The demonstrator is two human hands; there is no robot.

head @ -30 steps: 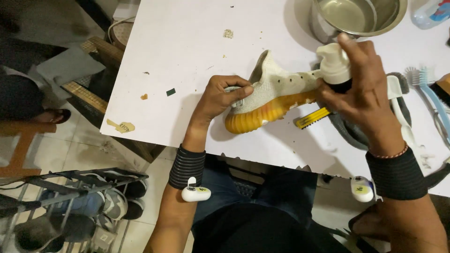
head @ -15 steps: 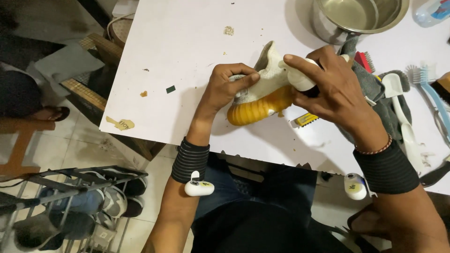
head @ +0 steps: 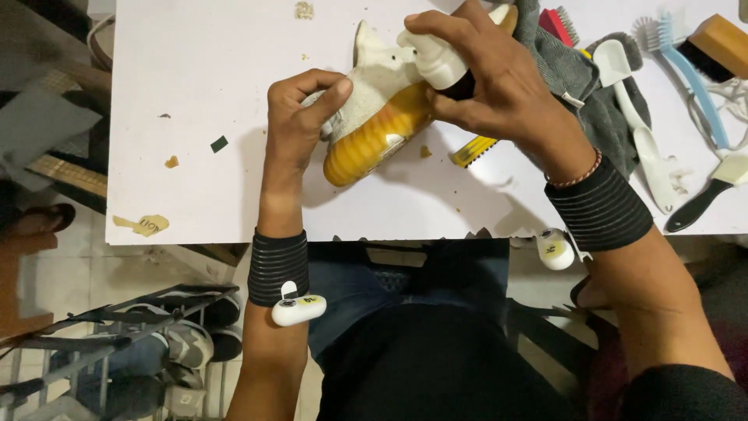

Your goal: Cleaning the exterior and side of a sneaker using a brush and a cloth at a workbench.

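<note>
A: Left hand (head: pixel 300 109)?

B: Clenched on the heel end of the sneaker (head: pixel 374 117), thumb across the off-white knit, fingers curled behind.

A: And the sneaker itself?

B: Tipped on its side near the front edge of the white table (head: pixel 195 179), yellowed ribbed sole turned toward the body, toe hidden under the right hand (head: pixel 499 86).

A: Right hand?

B: Wrapped around a white pump bottle (head: pixel 440 58) with a dark body, forefinger laid over the pump head. Nozzle close against the upper; touching or not, cannot tell.

A: Best way to handle this, judging from here?

B: Probably short, light presses, nozzle just off the knit and aimed at one patch. Firm hold at the heel, to stop the shoe rolling on that rounded sole. Better to tilt the upper up than to let any liquid run down to the sole.

A: Anything close by?

B: Grey cloth (head: pixel 580 86) just beside the right wrist, a small yellow-and-black brush (head: pixel 474 150) on the table under that hand. Farther right, a long white-handled brush (head: pixel 643 132), a blue brush (head: pixel 689 66), a wooden-backed brush (head: pixel 721 35) and a black-handled brush (head: pixel 701 199). Red bristles (head: pixel 557 23) behind the cloth.

A: Below the table?

B: Shoe rack (head: pixel 117 335) on the floor at the left, several pairs on it.
</note>
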